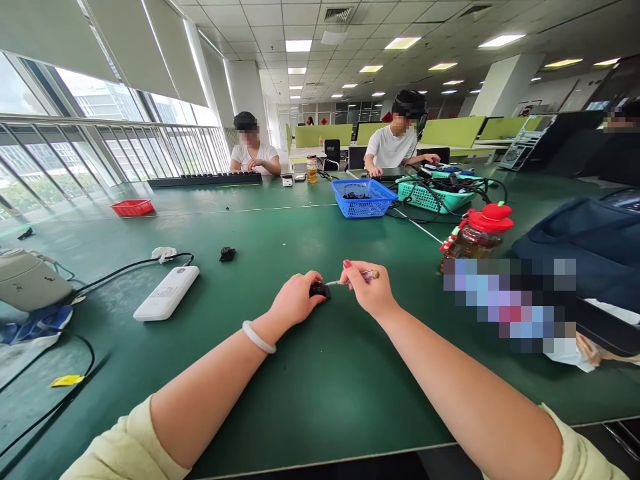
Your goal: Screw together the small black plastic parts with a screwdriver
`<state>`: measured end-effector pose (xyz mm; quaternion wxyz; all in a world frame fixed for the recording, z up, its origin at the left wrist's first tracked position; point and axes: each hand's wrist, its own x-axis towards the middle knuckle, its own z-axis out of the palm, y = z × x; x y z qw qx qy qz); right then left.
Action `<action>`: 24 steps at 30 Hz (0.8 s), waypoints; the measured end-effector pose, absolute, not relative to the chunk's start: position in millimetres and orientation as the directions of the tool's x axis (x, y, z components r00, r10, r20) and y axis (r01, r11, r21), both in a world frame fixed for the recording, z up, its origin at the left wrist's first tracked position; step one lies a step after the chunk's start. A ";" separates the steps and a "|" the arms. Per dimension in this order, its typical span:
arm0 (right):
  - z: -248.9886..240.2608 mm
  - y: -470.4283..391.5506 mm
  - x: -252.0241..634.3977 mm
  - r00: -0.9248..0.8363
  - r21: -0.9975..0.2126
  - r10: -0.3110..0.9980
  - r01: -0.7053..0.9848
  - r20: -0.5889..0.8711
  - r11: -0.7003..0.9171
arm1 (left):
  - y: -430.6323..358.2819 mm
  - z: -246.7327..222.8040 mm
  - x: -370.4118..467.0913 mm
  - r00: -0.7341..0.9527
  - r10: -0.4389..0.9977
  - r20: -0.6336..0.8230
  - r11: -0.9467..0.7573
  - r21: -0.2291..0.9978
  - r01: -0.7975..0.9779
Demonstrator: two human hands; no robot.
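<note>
My left hand (293, 300) is closed round a small black part (321, 291), pinning it to the green tabletop (320, 380) between thumb and fingers. Much of that part is hidden by the fingers, so its exact kind is unclear. In my right hand (371, 293) is a thin screwdriver (371, 274), gripped near its clear handle and lying almost level. Its metal shaft points left, with the tip at or very close to the black part. Another small black piece (227, 254) lies apart on the table, farther left.
A white power bank (167, 293) with a black cable lies left. Ahead are a blue basket (363, 200), a green basket (435, 195) heaped with cables, and a red tray (133, 208). A red-lidded bottle (477, 233) and dark bag (585, 250) stand right. Two people sit across the table.
</note>
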<state>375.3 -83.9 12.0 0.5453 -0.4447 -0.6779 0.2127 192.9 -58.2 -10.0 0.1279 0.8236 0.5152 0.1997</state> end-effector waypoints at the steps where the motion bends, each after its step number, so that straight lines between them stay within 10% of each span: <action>1: 12.1 -84.3 375.0 -0.032 -0.758 0.831 0.392 0.555 0.521 | -56.4 -11.4 192.4 0.398 0.896 0.198 -0.444 0.429 0.786; 24: -0.6 -85.7 368.5 -0.446 -0.250 0.512 0.524 0.734 0.814 | -49.0 -17.1 181.1 0.443 0.877 0.184 -0.467 0.539 0.701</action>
